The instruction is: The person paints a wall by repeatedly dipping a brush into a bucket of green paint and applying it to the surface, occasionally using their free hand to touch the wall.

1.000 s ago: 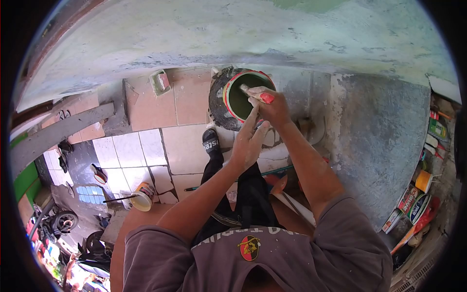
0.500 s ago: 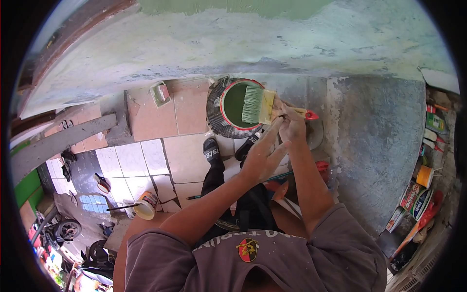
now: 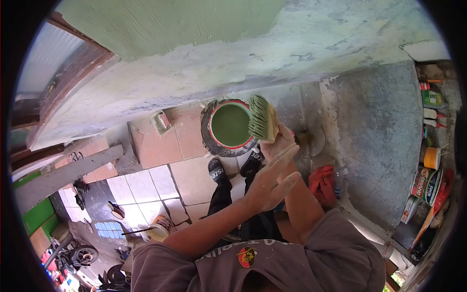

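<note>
A wide paintbrush [image 3: 262,119], its bristles coated in green paint, is gripped in my right hand [image 3: 278,142]. The bristles stick up beside the right rim of a round bucket [image 3: 210,125] of green paint, which has a red-edged rim and a dark ribbed outside. My left hand [image 3: 270,185] holds nothing; its fingers are stretched out and overlap my right wrist in this view. Most of the brush handle is hidden behind my right hand.
Ahead rises a wall [image 3: 194,73] with a patch of fresh green paint [image 3: 170,24]. A small tray [image 3: 161,122] lies left of the bucket. A yellowish tub [image 3: 159,231] stands at lower left, a red cloth [image 3: 322,185] at right. Cans [image 3: 430,187] line the right-hand ledge.
The brush has moved from over the bucket to its right side, and its bristles now tilt upward. My left hand has come away from the brush. The view shows more of the wall.
</note>
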`<state>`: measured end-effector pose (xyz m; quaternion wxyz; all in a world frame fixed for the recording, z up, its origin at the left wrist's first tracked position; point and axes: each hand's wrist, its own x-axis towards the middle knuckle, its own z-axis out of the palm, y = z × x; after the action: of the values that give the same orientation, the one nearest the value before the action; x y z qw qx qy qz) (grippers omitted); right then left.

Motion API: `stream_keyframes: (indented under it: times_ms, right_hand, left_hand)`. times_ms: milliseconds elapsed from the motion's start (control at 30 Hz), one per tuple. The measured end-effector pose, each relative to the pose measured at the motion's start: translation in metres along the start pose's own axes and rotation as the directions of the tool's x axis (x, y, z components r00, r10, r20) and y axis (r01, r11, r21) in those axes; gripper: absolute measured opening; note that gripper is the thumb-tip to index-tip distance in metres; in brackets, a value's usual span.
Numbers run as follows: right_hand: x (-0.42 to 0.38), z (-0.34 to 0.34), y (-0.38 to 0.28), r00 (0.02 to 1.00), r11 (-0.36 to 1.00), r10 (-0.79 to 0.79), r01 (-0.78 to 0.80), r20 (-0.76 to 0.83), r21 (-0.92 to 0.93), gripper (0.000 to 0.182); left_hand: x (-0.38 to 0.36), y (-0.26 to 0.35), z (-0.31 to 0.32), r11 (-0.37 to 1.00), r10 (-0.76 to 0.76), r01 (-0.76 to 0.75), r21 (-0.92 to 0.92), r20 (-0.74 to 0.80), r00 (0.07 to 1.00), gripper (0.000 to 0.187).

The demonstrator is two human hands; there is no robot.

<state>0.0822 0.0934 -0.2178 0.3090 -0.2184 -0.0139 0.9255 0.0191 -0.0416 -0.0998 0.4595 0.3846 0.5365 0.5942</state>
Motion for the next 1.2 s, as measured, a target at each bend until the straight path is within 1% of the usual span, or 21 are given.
stream_keyframes:
  times_ms: [67, 100, 133, 167, 200, 267, 300, 333, 433, 467, 567, 667, 767, 867, 967, 1000, 1067, 1100, 1133, 1167, 1200]
  right_hand:
    - [0.012, 0.041, -0.005, 0.988, 0.955, -0.118, 0.086, -0.096, -0.285, 0.041]
    - [0.016, 0.044, -0.012, 0.990, 0.853, -0.124, 0.074, -0.062, -0.516, 0.042]
    - [0.018, 0.044, -0.026, 0.992, 0.696, -0.119, 0.064, -0.027, -0.715, 0.043]
    - [0.021, 0.043, -0.033, 0.994, 0.493, -0.105, 0.056, 0.005, -0.868, 0.045]
    - [0.025, 0.048, -0.031, 0.993, 0.285, -0.094, 0.094, 0.070, -0.954, 0.040]
    - [0.042, 0.035, -0.016, 0.955, 0.004, -0.045, 0.294, 0.294, -0.956, 0.034]
    - [0.050, 0.030, -0.009, 0.917, -0.130, 0.007, 0.395, 0.398, -0.909, 0.031]
    - [0.056, 0.029, -0.006, 0.918, -0.201, 0.065, 0.397, 0.392, -0.895, 0.027]
    - [0.069, 0.022, 0.005, 0.906, -0.328, 0.192, 0.422, 0.378, -0.845, 0.029]
    - [0.071, 0.018, 0.012, 0.906, -0.347, 0.187, 0.423, 0.380, -0.837, 0.030]
    - [0.074, 0.014, 0.028, 0.903, -0.485, 0.241, 0.429, 0.355, -0.762, 0.029]
    - [0.082, 0.000, 0.035, 0.873, -0.479, 0.279, 0.487, 0.400, -0.730, 0.029]
    - [0.088, -0.009, 0.038, 0.870, -0.480, 0.288, 0.493, 0.400, -0.726, 0.030]
    - [0.087, -0.002, 0.040, 0.899, -0.525, 0.307, 0.434, 0.313, -0.732, 0.030]
    - [0.082, -0.010, 0.032, 0.781, -0.353, 0.274, 0.625, 0.561, -0.696, 0.029]
    - [0.080, -0.015, 0.025, 0.750, -0.424, 0.247, 0.653, 0.614, -0.627, 0.029]
    - [0.071, -0.022, 0.007, 0.671, -0.563, 0.203, 0.676, 0.713, -0.476, 0.030]
    - [0.061, -0.023, 0.000, 0.832, -0.359, 0.036, 0.528, 0.554, -0.770, 0.031]
    - [0.047, -0.023, -0.005, 0.944, -0.091, -0.068, 0.316, 0.322, -0.944, 0.033]
    - [0.039, -0.023, -0.009, 0.988, 0.152, -0.075, 0.146, 0.136, -0.977, 0.035]
    - [0.032, -0.022, -0.012, 0.995, 0.393, -0.080, -0.020, -0.055, -0.919, 0.037]
  left_hand:
    - [0.000, 0.001, -0.001, 0.998, 0.059, -0.059, -0.012, -0.046, 0.997, 0.058]
    - [0.000, -0.003, -0.003, 0.999, 0.045, -0.046, -0.014, -0.074, 0.996, 0.058]
    - [-0.001, -0.010, -0.006, 0.999, 0.030, -0.032, -0.018, -0.103, 0.994, 0.057]
    - [-0.002, -0.016, -0.009, 1.000, 0.014, -0.017, -0.025, -0.132, 0.991, 0.056]
    - [-0.002, -0.015, -0.013, 0.989, -0.088, 0.069, -0.132, -0.146, 0.985, 0.054]
    - [-0.001, -0.031, -0.016, 0.978, -0.144, 0.090, -0.187, -0.301, 0.943, 0.054]
    - [0.000, -0.044, -0.018, 0.972, -0.172, 0.096, -0.214, -0.375, 0.911, 0.054]
    - [0.003, -0.060, -0.022, 0.982, -0.119, 0.044, -0.185, -0.417, 0.901, 0.054]
    - [0.003, -0.080, -0.028, 0.904, -0.285, 0.062, -0.422, -0.489, 0.824, 0.055]
    - [0.003, -0.082, -0.031, 0.894, -0.280, 0.037, -0.446, -0.492, 0.824, 0.059]
    - [0.004, -0.112, -0.037, 0.925, -0.280, 0.085, -0.371, -0.513, 0.811, 0.062]
    - [0.005, -0.121, -0.043, 0.905, -0.306, 0.082, -0.418, -0.504, 0.807, 0.065]
    - [0.005, -0.120, -0.049, 0.904, -0.302, 0.077, -0.421, -0.501, 0.811, 0.066]
    - [0.006, -0.124, -0.051, 0.901, -0.307, 0.075, -0.427, -0.508, 0.805, 0.066]
    - [0.004, -0.105, -0.049, 0.971, -0.199, 0.106, -0.214, -0.482, 0.853, 0.065]
    - [0.003, -0.102, -0.041, 0.980, -0.132, 0.042, -0.195, -0.474, 0.871, 0.066]
    - [0.003, -0.078, -0.035, 0.998, -0.056, 0.054, -0.015, -0.378, 0.924, 0.065]
    - [0.003, -0.069, -0.031, 0.996, -0.022, 0.049, 0.076, -0.322, 0.947, 0.065]
    - [0.003, -0.066, -0.023, 0.997, -0.043, 0.059, 0.051, -0.277, 0.960, 0.068]
    - [0.004, -0.064, -0.018, 0.996, -0.033, 0.051, 0.068, -0.247, 0.968, 0.068]
    - [0.006, -0.062, -0.014, 0.996, -0.023, 0.042, 0.085, -0.217, 0.976, 0.068]
